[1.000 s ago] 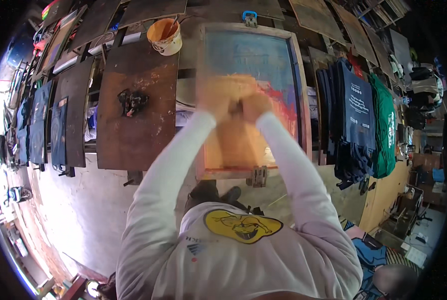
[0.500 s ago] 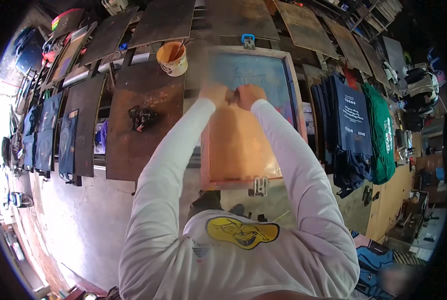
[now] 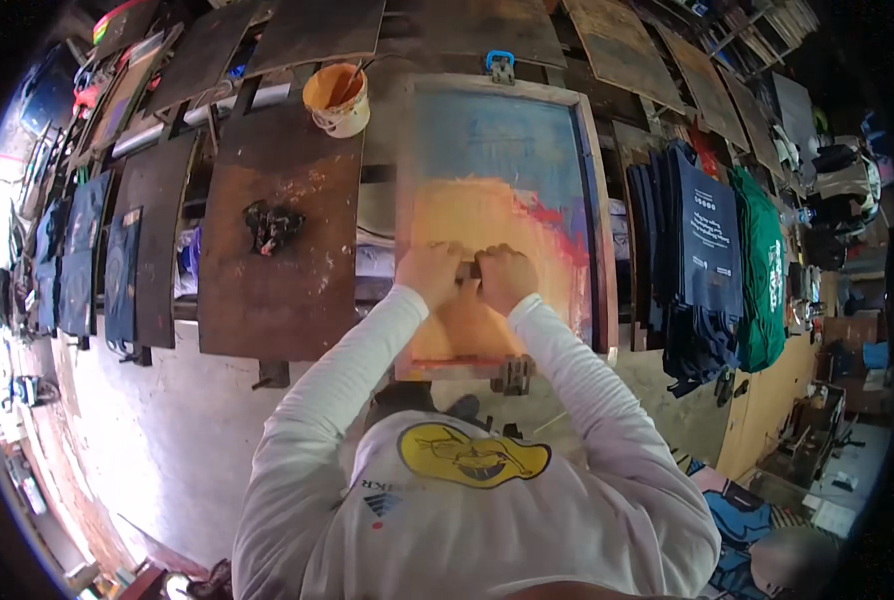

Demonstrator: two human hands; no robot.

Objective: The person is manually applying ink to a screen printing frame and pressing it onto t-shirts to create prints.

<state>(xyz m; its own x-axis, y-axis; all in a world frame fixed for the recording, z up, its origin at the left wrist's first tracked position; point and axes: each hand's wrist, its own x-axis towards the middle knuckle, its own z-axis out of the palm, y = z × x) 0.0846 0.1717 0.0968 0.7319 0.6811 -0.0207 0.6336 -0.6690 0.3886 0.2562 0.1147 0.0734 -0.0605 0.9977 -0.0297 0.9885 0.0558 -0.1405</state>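
Framed screen [image 3: 502,140] amid boards [image 3: 287,300], probably concrete floor [image 3: 192,430] below.

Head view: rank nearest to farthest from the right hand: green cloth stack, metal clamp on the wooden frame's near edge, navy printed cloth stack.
1. Metal clamp, between right hand and body.
2. Navy printed cloth stack, to the right.
3. Green cloth stack, farther right.

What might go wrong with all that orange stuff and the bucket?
The white sleeves reach in close to the orange layer inside the frame, so they might get smudged if it's wet. The bucket stands near the brown board's edge, so a bump might tip it. The tool both hands grip could slip.
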